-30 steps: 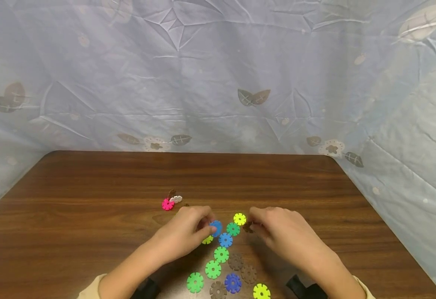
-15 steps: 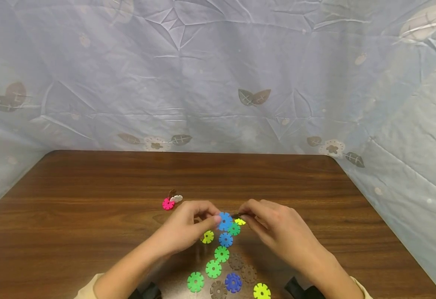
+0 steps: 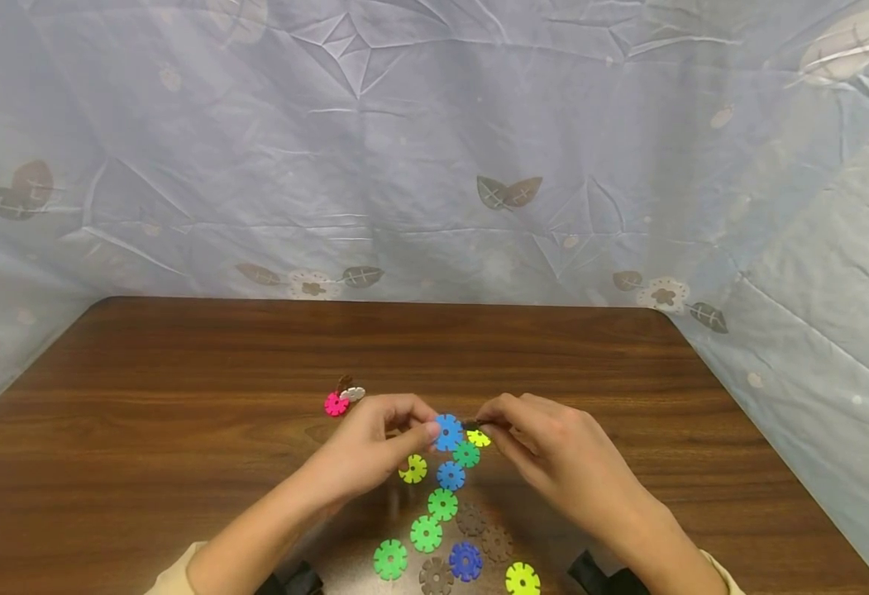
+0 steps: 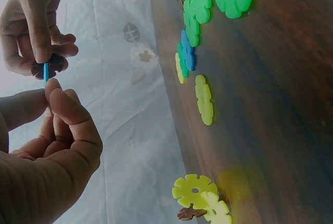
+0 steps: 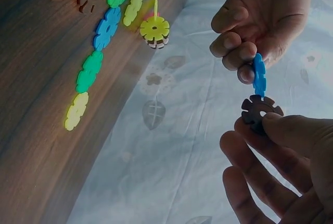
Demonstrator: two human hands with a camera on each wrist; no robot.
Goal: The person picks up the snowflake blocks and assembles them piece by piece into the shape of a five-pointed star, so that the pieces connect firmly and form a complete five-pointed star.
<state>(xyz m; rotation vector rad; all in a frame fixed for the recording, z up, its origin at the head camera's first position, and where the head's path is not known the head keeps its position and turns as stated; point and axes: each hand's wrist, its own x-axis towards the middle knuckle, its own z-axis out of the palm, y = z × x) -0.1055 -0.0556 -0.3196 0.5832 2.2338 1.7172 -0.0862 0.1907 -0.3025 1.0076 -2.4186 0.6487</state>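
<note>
L hand point(image 3: 374, 446) fingers pinch blue disc point(image 3: 449, 432), R hand point(image 3: 553, 446) fingers pinch brown disc point(image 5: 253, 108), held crosswise rim to rim, prob. so slots mesh, w/ other discs point(image 3: 443, 498) nearer on desk point(image 3: 590, 364).

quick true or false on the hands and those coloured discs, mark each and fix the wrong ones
1. The left hand pinches a bright blue plastic disc. True.
2. The right hand holds nothing. False: it pinches a dark brown plastic disc.
3. In the right wrist view, both held discs show their flat faces. False: the blue one shows edge-on.
4. A pink plastic disc and a white plastic disc sit beyond the left hand. True.
5. In the head view, a dark blue plastic disc lies between a brown plastic disc and a yellow plastic disc. True.
</note>
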